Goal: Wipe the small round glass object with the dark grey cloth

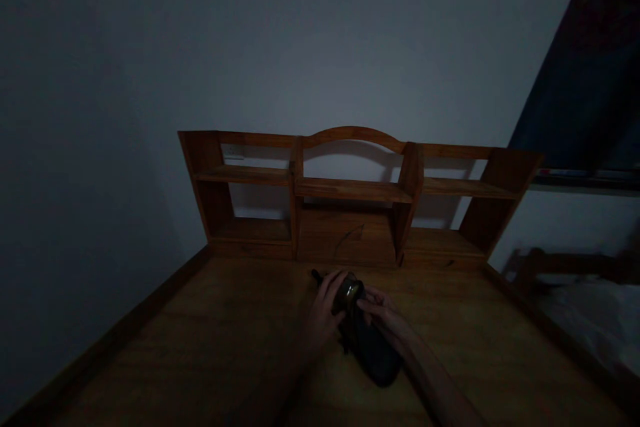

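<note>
Near the middle of the wooden desk, my left hand (327, 303) is closed around a dark object with a shiny, rounded gold-brown part (353, 290), which looks like a fishing reel. A small black knob sticks out beyond my left fingers. Below it, a long black soft-looking pouch (376, 353) lies slanted toward the lower right. My right hand (385, 313) pinches the upper edge of this pouch, close to the shiny part. Whether the shiny part sits inside the pouch or only against it, I cannot tell in the dim light.
A wooden shelf unit (350, 190) with several compartments stands along the back of the desk (240, 327). One thin dark line (349, 234) shows before its middle compartment. Raised edges border the desk at both sides. A wall socket (233, 153) shows behind the left shelves.
</note>
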A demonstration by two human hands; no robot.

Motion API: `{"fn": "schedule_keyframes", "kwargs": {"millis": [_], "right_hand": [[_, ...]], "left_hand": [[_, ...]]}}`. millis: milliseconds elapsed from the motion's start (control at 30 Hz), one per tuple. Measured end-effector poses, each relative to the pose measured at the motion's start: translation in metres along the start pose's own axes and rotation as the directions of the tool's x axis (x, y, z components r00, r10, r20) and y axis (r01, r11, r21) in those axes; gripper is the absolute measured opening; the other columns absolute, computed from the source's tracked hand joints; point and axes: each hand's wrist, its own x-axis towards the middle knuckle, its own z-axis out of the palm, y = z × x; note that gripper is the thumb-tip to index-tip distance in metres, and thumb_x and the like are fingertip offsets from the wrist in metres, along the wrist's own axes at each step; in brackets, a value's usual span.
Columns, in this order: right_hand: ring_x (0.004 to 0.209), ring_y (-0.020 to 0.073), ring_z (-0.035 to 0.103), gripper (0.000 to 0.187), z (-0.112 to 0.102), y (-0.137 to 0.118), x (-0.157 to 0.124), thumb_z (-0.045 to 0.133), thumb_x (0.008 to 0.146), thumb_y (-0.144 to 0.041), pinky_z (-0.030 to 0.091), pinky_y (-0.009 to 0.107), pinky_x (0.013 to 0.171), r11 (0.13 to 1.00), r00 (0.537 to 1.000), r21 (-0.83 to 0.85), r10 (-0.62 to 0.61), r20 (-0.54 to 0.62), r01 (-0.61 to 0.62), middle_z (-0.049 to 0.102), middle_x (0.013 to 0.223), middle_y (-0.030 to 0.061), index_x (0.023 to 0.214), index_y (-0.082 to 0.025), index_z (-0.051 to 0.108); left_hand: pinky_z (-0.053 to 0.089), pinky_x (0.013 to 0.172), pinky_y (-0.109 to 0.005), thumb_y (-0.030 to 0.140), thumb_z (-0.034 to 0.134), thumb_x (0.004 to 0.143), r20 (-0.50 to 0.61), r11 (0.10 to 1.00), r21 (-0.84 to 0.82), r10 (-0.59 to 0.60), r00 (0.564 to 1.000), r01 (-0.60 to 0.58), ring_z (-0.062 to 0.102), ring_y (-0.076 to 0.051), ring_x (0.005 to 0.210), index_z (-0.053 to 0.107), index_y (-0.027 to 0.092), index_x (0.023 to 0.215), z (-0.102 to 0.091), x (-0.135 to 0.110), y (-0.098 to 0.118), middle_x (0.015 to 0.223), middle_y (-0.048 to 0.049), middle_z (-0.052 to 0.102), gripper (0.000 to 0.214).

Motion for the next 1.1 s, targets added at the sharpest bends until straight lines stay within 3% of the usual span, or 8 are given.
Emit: {"fn": "schedule_keyframes", "kwargs": {"millis": [267,467,600,700,767,833,967,1100], "right_hand": [[0.045,0.0089,0.048,0.038,-0.005,0.004,0.003,0.083,0.066,-0.040,0.036,0.021,0.046,0.999,1.000,-0.032,-0.031,-0.004,0.031,0.060,0.061,-0.0020,0.093,-0.017,0.070],[0.044,0.0056,0.045,0.038,-0.004,0.005,0.002,0.084,0.066,-0.035,0.035,0.018,0.045,0.997,0.999,-0.068,-0.018,0.039,0.020,0.064,0.069,-0.0007,0.096,-0.016,0.070],[0.045,0.0070,0.050,0.042,0.000,0.006,0.002,0.084,0.066,-0.038,0.036,0.019,0.044,0.979,0.999,-0.202,-0.027,0.048,0.036,0.068,0.079,0.0016,0.099,-0.017,0.068],[0.043,0.0102,0.051,0.038,0.003,0.008,0.000,0.083,0.068,-0.041,0.038,0.021,0.045,0.907,0.997,-0.414,-0.082,0.011,0.079,0.063,0.062,-0.0027,0.093,-0.018,0.067],[0.049,0.0144,0.056,0.034,0.006,0.007,-0.003,0.082,0.069,-0.041,0.043,0.025,0.050,0.776,0.977,-0.610,-0.211,-0.015,0.159,0.061,0.057,-0.0030,0.091,-0.019,0.068],[0.069,0.0213,0.063,0.027,0.011,0.004,-0.008,0.080,0.073,-0.038,0.051,0.032,0.064,0.538,0.919,-0.793,-0.387,0.070,0.287,0.067,0.071,0.0020,0.090,-0.021,0.069],[0.112,0.0308,0.056,0.027,0.025,-0.005,-0.020,0.065,0.087,-0.022,0.045,0.053,0.098,-0.011,0.714,-0.855,-0.545,0.440,0.519,0.069,0.110,0.0086,0.115,-0.023,0.065],[0.124,0.0269,0.051,0.049,0.032,-0.008,-0.023,0.050,0.093,-0.013,0.041,0.051,0.108,-0.227,0.622,-0.782,-0.496,0.606,0.580,0.060,0.129,0.0104,0.141,-0.019,0.045]], "left_hand": [[0.036,0.110,-0.044,0.003,0.044,0.081,0.054,0.976,0.179,0.113,0.992,-0.121,0.038,-0.025,0.134,0.040,0.038,0.142,-0.005,-0.001,0.010,0.150,-0.0012,0.034,0.071],[0.037,0.110,-0.043,0.004,0.051,0.073,-0.030,0.994,0.113,0.001,1.000,0.003,0.041,-0.025,0.131,0.037,0.031,0.143,0.003,-0.004,0.007,0.146,-0.0042,0.038,0.076],[0.039,0.108,-0.042,0.011,0.056,0.077,-0.057,0.999,0.030,-0.043,0.997,0.045,0.045,-0.026,0.128,0.037,0.027,0.141,0.010,-0.003,0.000,0.142,-0.0084,0.040,0.068],[0.040,0.106,-0.041,0.015,0.057,0.080,-0.089,0.998,-0.046,-0.048,0.995,0.044,0.046,-0.025,0.126,0.040,0.024,0.137,0.013,-0.003,-0.004,0.137,-0.0102,0.042,0.060],[0.041,0.106,-0.041,0.015,0.058,0.080,-0.110,0.996,-0.083,-0.044,0.993,0.035,0.046,-0.024,0.125,0.040,0.024,0.136,0.014,-0.003,-0.005,0.137,-0.0109,0.042,0.060],[0.041,0.105,-0.041,0.017,0.060,0.079,-0.145,0.993,-0.111,-0.043,0.989,0.027,0.048,-0.025,0.124,0.039,0.023,0.136,0.014,-0.004,-0.006,0.136,-0.0120,0.043,0.060],[0.042,0.104,-0.044,0.017,0.060,0.079,-0.252,0.975,-0.219,-0.085,0.964,0.029,0.052,-0.025,0.119,0.037,0.020,0.133,0.017,-0.001,-0.008,0.129,-0.0127,0.051,0.059],[0.042,0.105,-0.045,0.020,0.057,0.083,-0.348,0.959,-0.273,-0.169,0.922,0.073,0.054,-0.024,0.117,0.038,0.021,0.131,0.019,0.002,-0.011,0.128,-0.0111,0.053,0.052]]}}
